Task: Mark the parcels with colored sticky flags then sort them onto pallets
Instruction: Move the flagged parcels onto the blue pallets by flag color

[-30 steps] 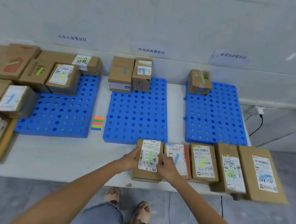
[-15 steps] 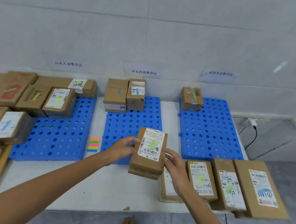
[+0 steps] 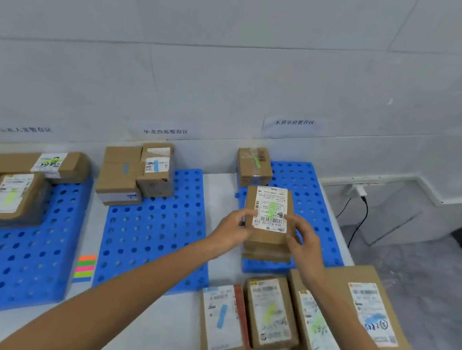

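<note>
Above the right blue pallet (image 3: 319,218), left hand (image 3: 230,228) and right hand (image 3: 304,245) grip a green-flagged parcel (image 3: 270,213); sorting is underway, and next it likely needs lowering beside the small box (image 3: 253,166).

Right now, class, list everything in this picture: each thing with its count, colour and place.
Table: one, white, against the wall.
Pallets: three, blue, side by side on the table.
Held parcel: one, brown with green flag, over the right pallet.
Far parcel: one, brown, green flag, right pallet's far corner.
Middle parcels: two, brown, blue flags, middle pallet's far end.
Left parcels: several, brown, on and beside the left pallet, some cropped.
Near parcels: four, brown, table's near right edge.
Sticky flags: one pad, multicoloured, between left and middle pallets.
Wall signs: three, white, above the pallets.
Left hand, right hand: one each, gripping the held parcel's sides.
</note>
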